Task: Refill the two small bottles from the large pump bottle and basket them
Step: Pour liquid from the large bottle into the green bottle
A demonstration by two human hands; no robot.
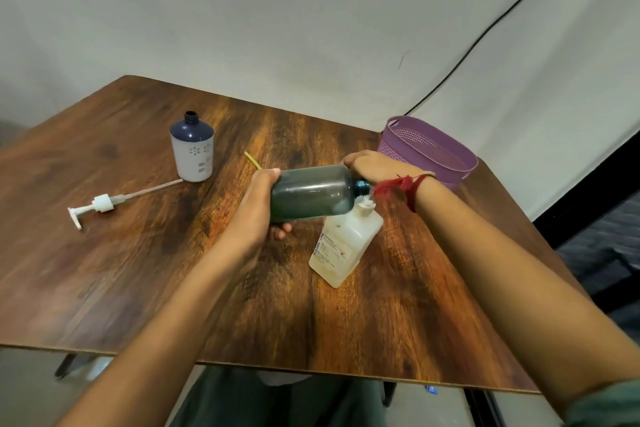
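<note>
Green bottle (311,192) horiz | base gripped by L fingers (281,228) | R fingers (348,161) at neck, grip unclear

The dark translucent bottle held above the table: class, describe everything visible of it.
The dark grey-green translucent plastic bottle is round-bodied, uncapped, with a teal neck. It lies nearly horizontal in the air, neck over the mouth of the white squarish plastic bottle standing on the wooden table. The left hand grips its base; the right hand meets its shoulder, grip hidden.

free: near table (311,322) edge | blocked: basket (408,146) far-right, pump (100,203) left
</note>
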